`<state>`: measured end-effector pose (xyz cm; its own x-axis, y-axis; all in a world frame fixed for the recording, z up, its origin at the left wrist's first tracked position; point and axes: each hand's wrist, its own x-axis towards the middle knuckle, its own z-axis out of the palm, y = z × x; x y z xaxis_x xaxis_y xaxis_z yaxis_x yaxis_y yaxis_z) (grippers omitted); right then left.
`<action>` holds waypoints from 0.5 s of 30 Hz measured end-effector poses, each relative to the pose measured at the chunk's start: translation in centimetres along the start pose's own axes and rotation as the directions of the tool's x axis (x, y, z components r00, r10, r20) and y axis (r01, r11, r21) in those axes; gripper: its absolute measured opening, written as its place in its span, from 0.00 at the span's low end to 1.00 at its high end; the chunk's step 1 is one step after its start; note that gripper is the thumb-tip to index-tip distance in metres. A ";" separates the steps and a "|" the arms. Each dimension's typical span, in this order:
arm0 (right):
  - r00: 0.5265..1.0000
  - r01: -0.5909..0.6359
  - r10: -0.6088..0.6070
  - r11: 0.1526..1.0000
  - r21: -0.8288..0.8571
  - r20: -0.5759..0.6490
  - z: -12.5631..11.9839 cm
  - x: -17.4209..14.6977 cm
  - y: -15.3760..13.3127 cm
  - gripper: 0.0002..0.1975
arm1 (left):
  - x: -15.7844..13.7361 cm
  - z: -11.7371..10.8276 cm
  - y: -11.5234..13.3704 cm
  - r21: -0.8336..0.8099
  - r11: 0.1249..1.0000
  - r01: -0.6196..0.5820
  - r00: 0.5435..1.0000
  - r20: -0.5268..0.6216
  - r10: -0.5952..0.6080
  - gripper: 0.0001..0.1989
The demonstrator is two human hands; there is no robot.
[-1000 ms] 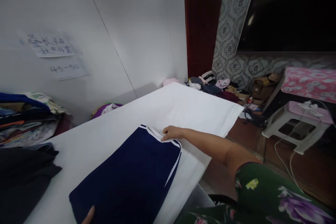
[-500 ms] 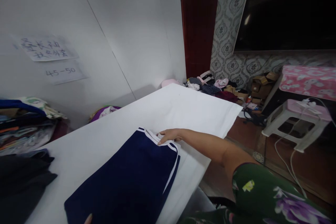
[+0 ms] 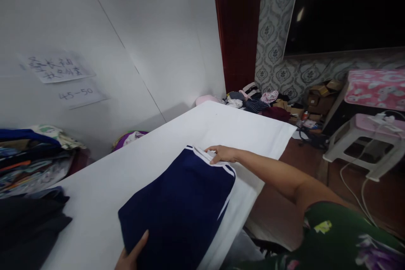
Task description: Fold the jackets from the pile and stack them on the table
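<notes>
Both hands clamped on navy garment (image 3: 180,202); clothes pile (image 3: 31,156) at left, table (image 3: 221,122) w/ white cover.

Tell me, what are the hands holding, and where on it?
Both hold the folded navy garment: the right hand grips its far white-striped edge, and the left hand holds its near corner, thumb on top.

White wall (image 3: 152,29) w/ paper notes (image 3: 58,67), red door (image 3: 237,25), patterned wallpaper (image 3: 272,29), big TV (image 3: 344,12), plastic stool (image 3: 363,143), wood floor (image 3: 284,211).
</notes>
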<state>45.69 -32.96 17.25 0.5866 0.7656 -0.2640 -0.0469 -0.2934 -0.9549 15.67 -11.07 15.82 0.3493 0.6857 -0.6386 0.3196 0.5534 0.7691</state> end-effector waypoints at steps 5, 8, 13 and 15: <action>0.978 -0.010 -0.040 0.973 -0.233 -0.207 -7.3 -2.7 0.5 0.37 | -0.5 7.7 1.2 -0.047 0.999 0.008 0.956 0.293 0.006 0.16; 0.940 -0.121 -0.046 0.882 -0.456 -0.339 -11.9 -4.0 0.6 0.36 | -0.9 13.1 2.0 0.000 0.998 0.056 0.885 0.464 -0.049 0.12; 0.864 -0.283 -0.114 0.694 -0.662 -0.490 -19.3 -5.2 1.0 0.36 | -0.9 22.8 2.1 0.013 0.999 0.032 0.804 0.594 -0.033 0.12; 0.833 -0.334 -0.122 0.666 -0.667 -0.540 -22.0 -5.3 1.2 0.37 | -0.7 26.3 1.8 0.031 0.999 0.045 0.792 0.608 -0.054 0.13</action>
<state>60.29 -50.00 20.54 0.9309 0.3641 -0.0294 0.3115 -0.8331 -0.4570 39.20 -23.00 17.00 0.7947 0.2261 -0.5634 0.3620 0.5685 0.7387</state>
